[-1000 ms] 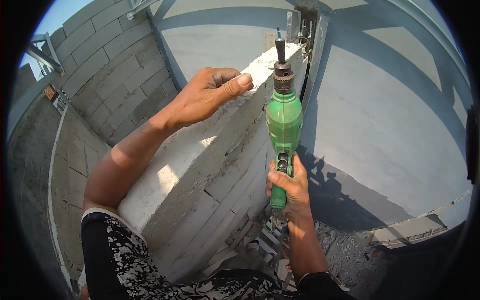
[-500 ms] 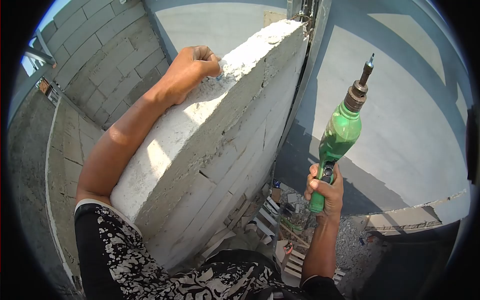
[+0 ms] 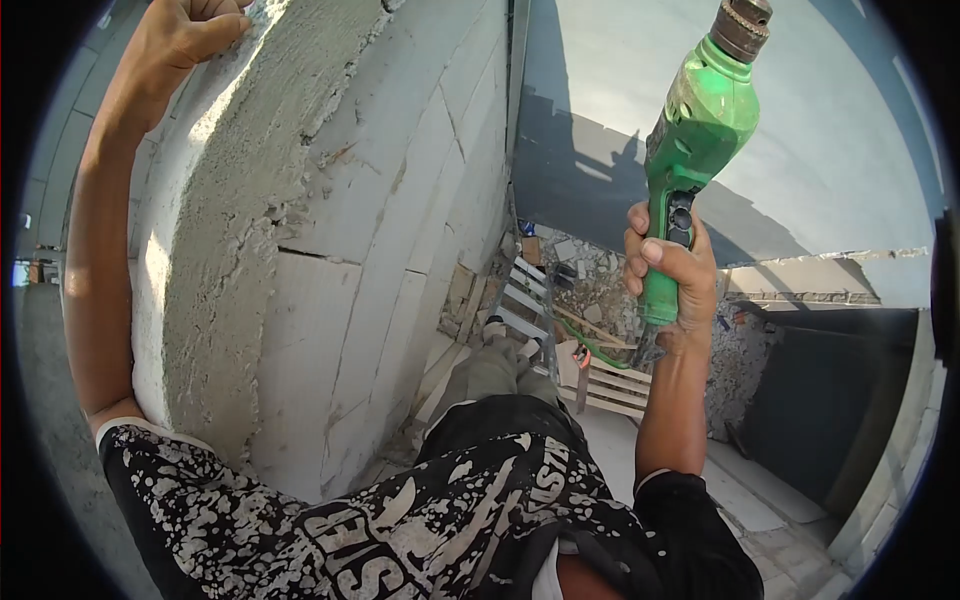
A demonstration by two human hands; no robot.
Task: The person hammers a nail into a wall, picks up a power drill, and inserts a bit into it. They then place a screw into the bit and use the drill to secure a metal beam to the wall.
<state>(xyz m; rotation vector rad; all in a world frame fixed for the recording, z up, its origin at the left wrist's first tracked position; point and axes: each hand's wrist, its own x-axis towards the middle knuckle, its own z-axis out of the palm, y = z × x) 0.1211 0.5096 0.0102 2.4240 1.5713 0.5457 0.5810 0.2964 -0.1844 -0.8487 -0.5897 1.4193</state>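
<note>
In the head view, my right hand (image 3: 678, 250) is wrapped around the handle of a green power drill (image 3: 708, 115). The drill points up, its metal chuck (image 3: 741, 28) at the top edge and its tip out of frame. My left hand (image 3: 195, 32) is at the upper left, fingers curled closed over the top of a rough cement-topped wall (image 3: 215, 230). Whatever those fingers may hold is hidden. The left forearm lies along the wall's top.
Far below, wooden slats (image 3: 612, 388) and a ladder-like frame (image 3: 525, 300) stand near rubble (image 3: 595, 265). A green cable (image 3: 590, 345) hangs below the drill. A grey plastered wall (image 3: 800, 120) rises on the right. A dark opening (image 3: 825, 400) lies lower right.
The view has tilted down towards my body and legs. My left hand now shows at the upper left edge, and the drill sits higher, its bit cut off by the frame.
</note>
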